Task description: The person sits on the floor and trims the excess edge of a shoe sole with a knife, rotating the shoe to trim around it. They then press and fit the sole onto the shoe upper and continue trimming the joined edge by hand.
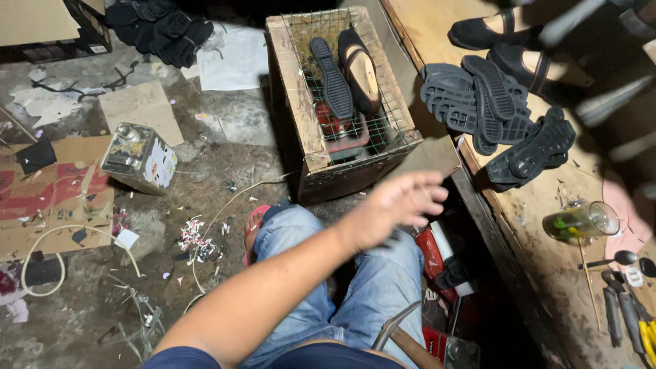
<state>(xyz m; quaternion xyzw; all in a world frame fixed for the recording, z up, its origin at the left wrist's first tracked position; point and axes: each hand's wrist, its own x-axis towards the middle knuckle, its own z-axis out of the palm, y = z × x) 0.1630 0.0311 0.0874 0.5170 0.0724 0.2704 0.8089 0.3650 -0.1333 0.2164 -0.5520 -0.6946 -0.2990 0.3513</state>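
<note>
My left hand (pixel 400 205) reaches across my lap toward the right, blurred, fingers spread and holding nothing. It hovers just in front of a wooden crate (pixel 298 96) topped with wire mesh. On the mesh lie a black shoe sole (pixel 332 78) and a black shoe with a tan insole (pixel 360 68). To the right of the hand, a pile of black soles (pixel 478 102) rests on a wooden workbench (pixel 547 260). My right hand is out of sight.
A hammer (pixel 396 331) lies by my lap. The bench also holds black shoes (pixel 492 31), a glass jar on its side (pixel 581 222) and hand tools (pixel 629 307). On the littered floor stand a metal tin (pixel 137 157) and cardboard sheets (pixel 55 198).
</note>
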